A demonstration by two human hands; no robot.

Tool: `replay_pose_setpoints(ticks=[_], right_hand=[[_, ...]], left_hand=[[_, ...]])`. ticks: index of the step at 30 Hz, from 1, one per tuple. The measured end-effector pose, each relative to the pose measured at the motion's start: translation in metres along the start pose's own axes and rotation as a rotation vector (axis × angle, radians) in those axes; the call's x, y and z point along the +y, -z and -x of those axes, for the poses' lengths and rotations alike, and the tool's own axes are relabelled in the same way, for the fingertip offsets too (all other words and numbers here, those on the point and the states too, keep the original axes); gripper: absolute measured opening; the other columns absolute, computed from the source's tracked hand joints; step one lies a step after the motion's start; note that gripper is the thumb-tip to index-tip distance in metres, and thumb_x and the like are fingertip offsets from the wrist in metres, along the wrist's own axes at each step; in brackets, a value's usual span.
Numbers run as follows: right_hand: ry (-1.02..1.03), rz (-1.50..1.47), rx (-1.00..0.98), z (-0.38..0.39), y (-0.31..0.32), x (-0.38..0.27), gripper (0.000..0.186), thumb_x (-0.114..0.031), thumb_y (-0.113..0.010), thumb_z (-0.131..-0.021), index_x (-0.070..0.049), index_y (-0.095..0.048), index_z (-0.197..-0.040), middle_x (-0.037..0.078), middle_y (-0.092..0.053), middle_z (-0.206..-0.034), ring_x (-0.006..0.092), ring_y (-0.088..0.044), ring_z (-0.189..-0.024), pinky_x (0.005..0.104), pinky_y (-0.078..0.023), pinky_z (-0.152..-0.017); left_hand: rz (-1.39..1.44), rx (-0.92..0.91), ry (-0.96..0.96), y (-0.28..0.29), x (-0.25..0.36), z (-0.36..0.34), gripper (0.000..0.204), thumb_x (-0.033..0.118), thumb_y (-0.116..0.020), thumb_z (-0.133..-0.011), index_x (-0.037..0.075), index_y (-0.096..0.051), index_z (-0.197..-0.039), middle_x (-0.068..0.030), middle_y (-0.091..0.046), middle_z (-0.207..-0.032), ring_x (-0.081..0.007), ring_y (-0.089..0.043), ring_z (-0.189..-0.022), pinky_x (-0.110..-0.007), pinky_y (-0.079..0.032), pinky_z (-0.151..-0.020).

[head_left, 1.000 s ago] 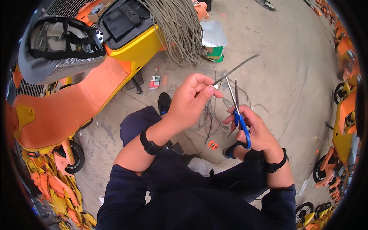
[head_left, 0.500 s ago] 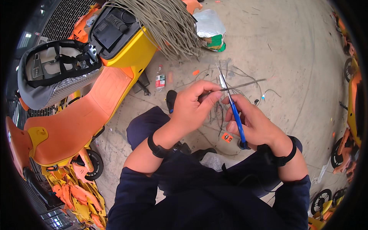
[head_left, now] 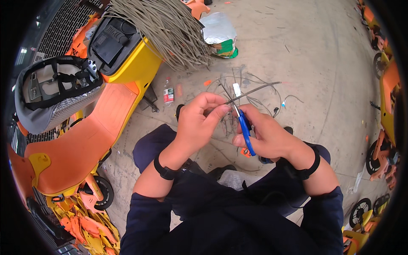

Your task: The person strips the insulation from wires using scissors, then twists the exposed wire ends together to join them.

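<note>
Between the fingertips of my left hand (head_left: 197,121), a thin grey cable (head_left: 260,87) is pinched, its length sticking out to the right. My right hand (head_left: 267,134) grips a pair of scissors (head_left: 246,134) by its blue handles. The metal blades point up and away, crossing the cable close to my left fingertips. Whether the cable lies between the blades or only behind them, I cannot tell. Loose cable pieces (head_left: 276,111) are scattered on the floor beyond and beneath my hands, some with small connectors.
A yellow and orange scooter body (head_left: 85,131) stands at left, with a thick bundle of grey cables (head_left: 165,32) over its far end and a grey bag (head_left: 55,91) on it. A plastic bottle (head_left: 168,95) and a silver-green sack (head_left: 221,36) are on the floor. Scooters (head_left: 384,97) line the right.
The whole scene has shifted left in the view. The scissors have turned in my right hand, with the handles looking farther apart. My left hand still pinches the cable.
</note>
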State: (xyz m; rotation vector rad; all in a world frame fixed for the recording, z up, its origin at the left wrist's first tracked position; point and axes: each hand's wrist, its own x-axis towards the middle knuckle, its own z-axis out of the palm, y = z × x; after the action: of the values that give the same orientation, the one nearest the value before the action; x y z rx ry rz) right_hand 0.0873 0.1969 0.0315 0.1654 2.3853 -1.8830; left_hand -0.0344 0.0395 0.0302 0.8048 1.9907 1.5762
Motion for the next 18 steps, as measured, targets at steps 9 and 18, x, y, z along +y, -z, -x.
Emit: replay_pose_setpoints(ticks=[9, 18], right_hand=[[-0.071, -0.054, -0.061, 0.0004, 0.0, 0.002, 0.06, -0.04, -0.071, -0.079, 0.0, -0.043, -0.115, 0.007, -0.053, -0.07, 0.0179, -0.053, -0.062, 0.0299, -0.044, -0.058], [-0.043, -0.368, -0.23, 0.0016, -0.0004, 0.0004, 0.06, -0.045, -0.06, -0.087, -0.004, -0.038, -0.124, 0.006, -0.055, -0.094, 0.0136, -0.051, -0.081, 0.027, -0.044, -0.072]], left_hand=[[-0.14, -0.064, -0.097, 0.0039, 0.0041, -0.0042, 0.009, 0.005, -0.061, -0.087, 0.001, -0.061, -0.095, -0.0059, -0.067, -0.084, -0.0116, -0.061, -0.076, -0.024, -0.047, -0.069], [-0.509, -0.054, -0.55, 0.0087, 0.0012, -0.0068, 0.014, 0.0, -0.062, -0.078, 0.005, -0.062, -0.091, -0.0083, -0.057, -0.073, -0.027, -0.051, -0.065, -0.034, -0.041, -0.059]])
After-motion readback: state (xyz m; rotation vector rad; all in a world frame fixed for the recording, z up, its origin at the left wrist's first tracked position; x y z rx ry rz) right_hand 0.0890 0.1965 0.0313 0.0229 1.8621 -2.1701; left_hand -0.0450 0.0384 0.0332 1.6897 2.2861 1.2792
